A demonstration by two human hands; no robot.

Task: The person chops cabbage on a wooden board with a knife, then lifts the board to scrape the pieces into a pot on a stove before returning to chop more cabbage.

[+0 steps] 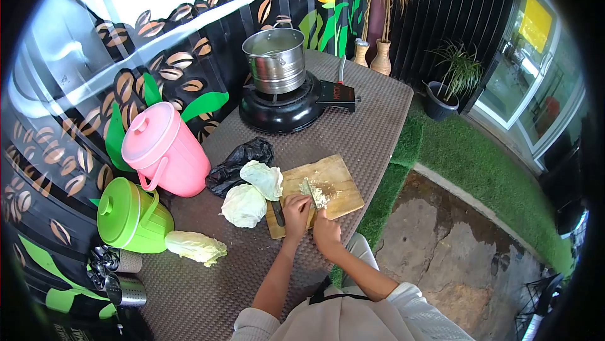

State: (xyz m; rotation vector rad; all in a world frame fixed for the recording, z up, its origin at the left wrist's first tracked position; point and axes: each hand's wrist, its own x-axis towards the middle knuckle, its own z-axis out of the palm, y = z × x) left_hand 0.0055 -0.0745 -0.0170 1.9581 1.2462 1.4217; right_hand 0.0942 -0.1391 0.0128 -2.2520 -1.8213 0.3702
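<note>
On the wooden cutting board point(343, 183), my right hand point(327, 235) is closed around a knife point(307, 188), its blade pointing away from me. My left hand point(296, 213) has its fingers bent together against the side of the blade; what they pinch, if anything, is hidden. Finely chopped pale bits point(321, 198) lie beside the blade. A second black handle point(278, 213) rests at the board's left edge, next to my left hand. Left of the board sit a cabbage point(244, 206) and a loose cabbage leaf piece point(263, 179).
A metal pot point(275, 67) stands on a black gas stove point(277, 114) at the back. A black plastic bag point(242, 161), pink jug point(165, 149), green jug point(133, 215), napa cabbage point(195, 248) and metal utensil holder point(131, 292) occupy the left. The table point(378, 98) ends at right.
</note>
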